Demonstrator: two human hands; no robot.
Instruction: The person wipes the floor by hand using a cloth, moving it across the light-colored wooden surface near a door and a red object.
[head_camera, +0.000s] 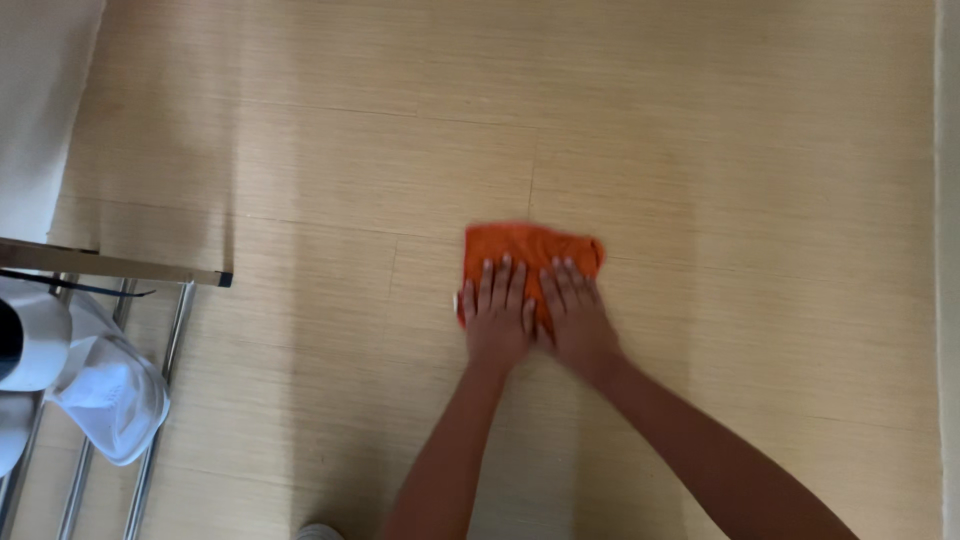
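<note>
Two hands flat on an orange cloth.
Left hand and right hand lie side by side, fingers extended, palms pressing the cloth against the wood-pattern floor; neither grasps it.

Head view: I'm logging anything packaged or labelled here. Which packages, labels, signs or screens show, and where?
No labels, signs or screens show.
Clear crumpled plastic bag: lower left, on the metal-bar rack, whitish and see-through; possibly packaging.
Both hands, left hand and right hand, press flat on the orange cloth on the pale wood floor.
</note>
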